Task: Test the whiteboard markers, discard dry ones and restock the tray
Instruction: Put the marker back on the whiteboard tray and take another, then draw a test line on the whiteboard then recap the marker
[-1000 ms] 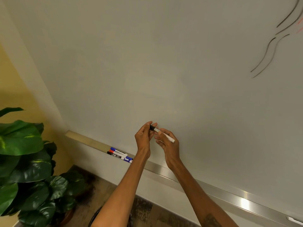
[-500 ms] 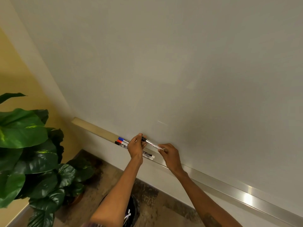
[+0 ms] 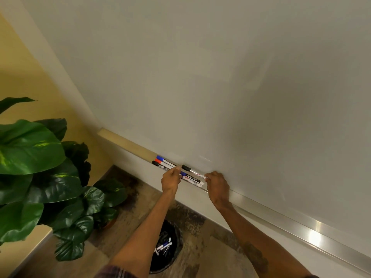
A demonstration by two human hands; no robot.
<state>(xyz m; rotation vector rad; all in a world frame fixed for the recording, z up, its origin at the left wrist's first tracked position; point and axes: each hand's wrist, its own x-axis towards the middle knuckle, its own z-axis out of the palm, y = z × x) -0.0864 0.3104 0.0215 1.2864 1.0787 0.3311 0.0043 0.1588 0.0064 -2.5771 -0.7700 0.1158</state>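
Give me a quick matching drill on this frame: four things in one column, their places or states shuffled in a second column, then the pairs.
Things
1. black-capped marker nearest the whiteboard
2. red-capped marker
3. bin
4. plant

Places or states
a. on the floor, markers inside
b. pinched at its tail by the right hand
c. lying in the tray between a blue cap and a black cap
d. at the left, by the yellow wall

Pairs: 1-b, 2-c, 3-a, 4-d
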